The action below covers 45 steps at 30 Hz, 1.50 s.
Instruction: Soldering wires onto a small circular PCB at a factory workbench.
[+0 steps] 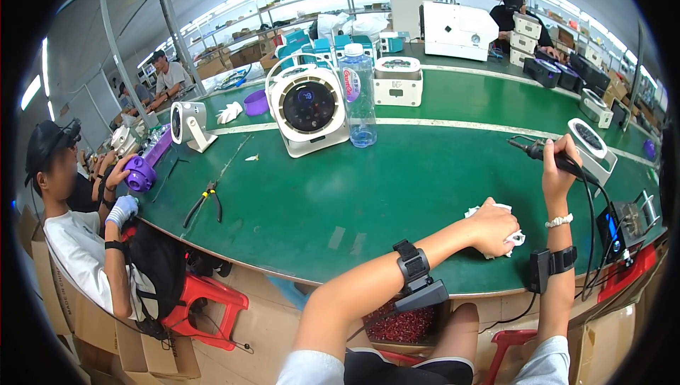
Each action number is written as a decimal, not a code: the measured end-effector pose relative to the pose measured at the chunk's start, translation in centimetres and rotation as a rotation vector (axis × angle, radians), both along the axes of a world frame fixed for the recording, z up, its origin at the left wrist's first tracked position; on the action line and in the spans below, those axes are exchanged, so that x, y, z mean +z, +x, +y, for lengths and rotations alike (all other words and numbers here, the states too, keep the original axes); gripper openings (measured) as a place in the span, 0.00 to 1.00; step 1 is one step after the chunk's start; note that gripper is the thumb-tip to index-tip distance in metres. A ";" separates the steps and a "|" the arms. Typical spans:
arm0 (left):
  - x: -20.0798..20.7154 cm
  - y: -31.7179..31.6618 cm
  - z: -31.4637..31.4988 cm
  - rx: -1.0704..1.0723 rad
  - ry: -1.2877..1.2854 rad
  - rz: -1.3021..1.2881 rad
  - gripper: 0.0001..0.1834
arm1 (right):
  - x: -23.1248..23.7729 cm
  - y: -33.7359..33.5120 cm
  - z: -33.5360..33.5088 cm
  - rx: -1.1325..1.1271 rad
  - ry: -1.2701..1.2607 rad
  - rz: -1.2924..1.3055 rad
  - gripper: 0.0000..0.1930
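My left hand [494,228] is closed over a crumpled white tissue [516,238] and presses it on the green tabletop, near the front edge. Raised above the table on the right, my right hand [559,162] grips a soldering iron [533,147] with a black handle. Its tip points left, and a black cable hangs from it toward a small station with a lit blue display [613,228] at the right table edge. Just behind my right hand stands a white fan-like device [591,140] with a round front.
A large white round-faced device [309,109] and a clear plastic bottle [359,98] stand mid-table. Pliers [205,202] lie left. A seated co-worker [85,222] on the left has a gloved hand near a purple part [140,174]. White boxes [459,31] stand at the back.
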<state>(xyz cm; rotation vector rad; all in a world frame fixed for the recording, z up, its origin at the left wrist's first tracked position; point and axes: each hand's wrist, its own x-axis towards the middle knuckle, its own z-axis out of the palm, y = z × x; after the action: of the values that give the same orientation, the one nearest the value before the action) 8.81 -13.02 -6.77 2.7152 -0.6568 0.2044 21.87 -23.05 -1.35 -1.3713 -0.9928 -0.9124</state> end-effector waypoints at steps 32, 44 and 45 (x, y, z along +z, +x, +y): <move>0.4 0.0 0.0 0.014 -0.061 0.048 0.16 | -0.2 0.0 0.0 0.004 -0.027 0.028 0.15; 3.8 -1.6 1.2 0.200 -0.214 -0.219 0.19 | 0.0 0.2 -0.4 -0.043 0.001 0.006 0.14; 4.1 -1.5 1.8 0.209 -0.283 -0.328 0.20 | 0.1 0.1 -0.2 -0.032 0.015 0.009 0.14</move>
<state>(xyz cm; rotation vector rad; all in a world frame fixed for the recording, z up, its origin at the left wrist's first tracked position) 7.27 -11.21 -2.67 2.4909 -0.3888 0.7468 21.95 -23.27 -1.26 -1.3810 -0.9571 -0.9353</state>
